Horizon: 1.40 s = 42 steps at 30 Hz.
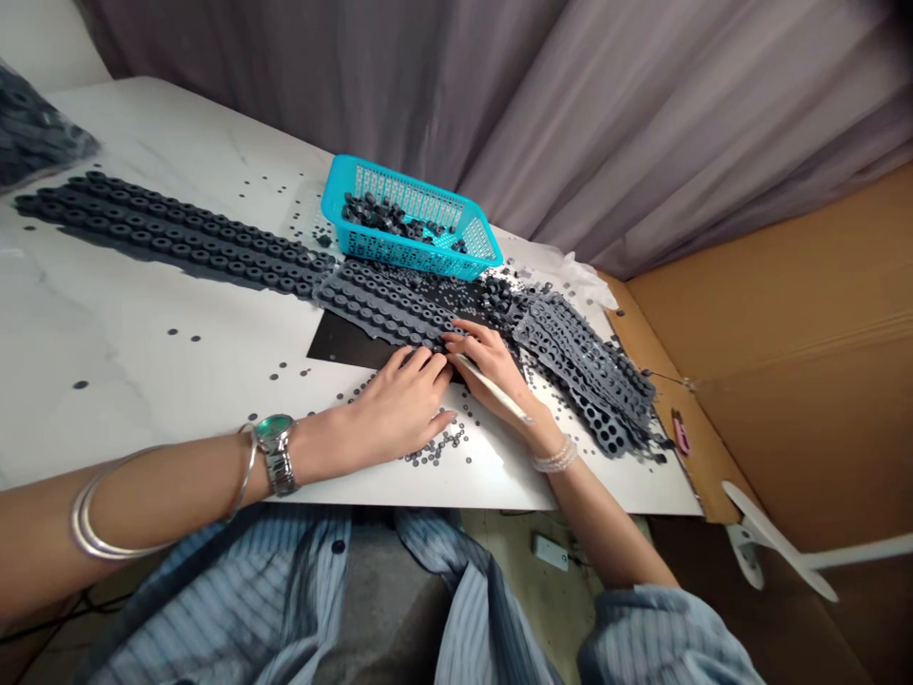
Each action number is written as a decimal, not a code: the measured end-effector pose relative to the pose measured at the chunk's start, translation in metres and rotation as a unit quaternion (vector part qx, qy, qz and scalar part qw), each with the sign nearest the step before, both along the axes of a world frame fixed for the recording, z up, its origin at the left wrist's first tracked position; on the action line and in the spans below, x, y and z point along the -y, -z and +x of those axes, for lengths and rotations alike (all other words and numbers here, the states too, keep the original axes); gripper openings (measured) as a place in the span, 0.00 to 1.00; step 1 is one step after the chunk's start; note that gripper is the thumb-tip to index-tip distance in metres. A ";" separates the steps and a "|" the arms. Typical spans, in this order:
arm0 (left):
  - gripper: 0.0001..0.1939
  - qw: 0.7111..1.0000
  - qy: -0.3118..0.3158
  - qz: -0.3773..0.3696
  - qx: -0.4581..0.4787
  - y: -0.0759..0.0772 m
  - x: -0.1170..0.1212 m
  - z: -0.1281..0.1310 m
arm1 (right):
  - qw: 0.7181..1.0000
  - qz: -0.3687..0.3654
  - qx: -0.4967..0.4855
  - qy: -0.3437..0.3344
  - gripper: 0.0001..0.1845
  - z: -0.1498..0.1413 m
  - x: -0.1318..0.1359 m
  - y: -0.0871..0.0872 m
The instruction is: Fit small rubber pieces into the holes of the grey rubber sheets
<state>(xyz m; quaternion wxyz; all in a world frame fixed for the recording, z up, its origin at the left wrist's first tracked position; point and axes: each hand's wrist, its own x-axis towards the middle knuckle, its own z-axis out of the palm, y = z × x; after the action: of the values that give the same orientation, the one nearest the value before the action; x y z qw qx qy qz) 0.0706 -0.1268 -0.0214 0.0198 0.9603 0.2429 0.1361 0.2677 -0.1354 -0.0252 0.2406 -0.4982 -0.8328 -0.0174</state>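
A grey draped curtain [442, 76] hangs behind a white, faintly veined table [178, 409]. A brown cardboard panel [806, 314] stands along the right side. Across the table's left half runs a long dark-grey moulded strip [178, 228] with rows of raised rings. At its right end lies a shorter dark-grey ringed sheet [385, 306], reaching to the person's hands near the middle of the table. To the right is a heap of crumpled grey perforated sheets [577, 352]. Behind the shorter sheet sits a bright turquoise openwork plastic basket [342, 183], holding small black pieces [381, 217]. A flat black board [339, 342] shows beneath the shorter sheet.

The left hand [399, 404] lies back upward, fingers bent together at the sheet's near edge; whether it grips anything cannot be told. The right hand [492, 363] is closed around a slender white pen-like tool [497, 392], its fingertips at the sheet's right end. Tiny dark discs [435, 452] are scattered around both hands.
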 end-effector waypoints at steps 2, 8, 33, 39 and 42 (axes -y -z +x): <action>0.23 1.000 0.003 -0.004 -0.001 -0.001 0.000 0.000 | 0.999 0.009 0.035 -0.025 0.08 0.001 -0.006 0.000; 0.24 1.000 0.013 -0.004 -0.011 -0.004 -0.001 -0.001 | 0.995 0.060 0.007 0.080 0.11 0.017 -0.028 0.000; 0.19 0.996 -0.011 0.089 0.023 0.011 0.006 0.001 | 0.997 -0.027 -0.069 -0.009 0.07 -0.003 0.019 -0.005; 0.20 0.996 -0.013 0.081 0.020 0.007 0.007 0.001 | 0.999 -0.022 -0.043 -0.012 0.09 -0.002 0.019 -0.003; 0.20 0.997 -0.010 0.076 0.018 0.006 0.007 0.000 | 0.999 -0.017 -0.031 -0.022 0.09 -0.001 0.018 -0.002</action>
<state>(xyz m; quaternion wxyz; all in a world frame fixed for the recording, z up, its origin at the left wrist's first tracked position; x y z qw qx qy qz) 0.0711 -0.1342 -0.0276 -0.0501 0.9538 0.2413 0.1720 0.2668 -0.1531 -0.0228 0.2582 -0.4841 -0.8359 0.0177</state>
